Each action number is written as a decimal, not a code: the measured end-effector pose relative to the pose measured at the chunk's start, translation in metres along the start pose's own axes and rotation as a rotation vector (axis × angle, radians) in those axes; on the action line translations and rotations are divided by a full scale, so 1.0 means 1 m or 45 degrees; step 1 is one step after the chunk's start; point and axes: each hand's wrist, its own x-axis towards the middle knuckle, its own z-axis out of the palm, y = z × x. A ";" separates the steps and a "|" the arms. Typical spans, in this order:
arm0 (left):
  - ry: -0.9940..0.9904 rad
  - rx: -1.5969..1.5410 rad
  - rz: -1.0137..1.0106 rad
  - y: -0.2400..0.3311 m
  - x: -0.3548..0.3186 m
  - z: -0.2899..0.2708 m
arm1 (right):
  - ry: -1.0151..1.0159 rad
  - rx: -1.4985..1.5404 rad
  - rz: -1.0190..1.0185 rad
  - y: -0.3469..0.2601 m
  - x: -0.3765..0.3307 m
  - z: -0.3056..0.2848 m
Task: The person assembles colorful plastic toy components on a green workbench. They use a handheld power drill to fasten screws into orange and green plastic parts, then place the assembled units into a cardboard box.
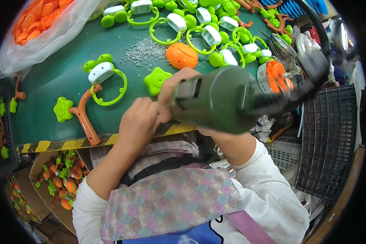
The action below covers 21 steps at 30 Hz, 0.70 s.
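Observation:
In my right hand is a dark green electric screwdriver, its body tilted with the blurred black cord end toward the right. The screwdriver hides most of that hand and its own tip. My left hand is closed, its fingers drawn together against the right hand at the table's front edge; whatever they hold is hidden. Just beyond the hands lies a lime-green star-shaped piece, with an orange domed piece past it. To the left rest a brown forked branch piece, another green star piece and a green ring with a white block.
Loose small screws lie scattered on the green tabletop. Green-and-white ring parts crowd the far side. A bag of orange parts stands far left, a tin at right. Below left is a box of assembled pieces.

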 end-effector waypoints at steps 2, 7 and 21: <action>-0.043 0.075 0.038 -0.007 -0.001 0.003 | 0.002 0.277 -0.071 -0.016 0.012 0.002; -0.134 -0.007 -0.131 -0.001 -0.003 -0.001 | 0.275 0.413 -0.088 -0.054 0.019 -0.021; -0.107 -0.042 -0.194 0.010 0.014 -0.011 | 0.397 0.855 -0.141 -0.023 0.009 -0.054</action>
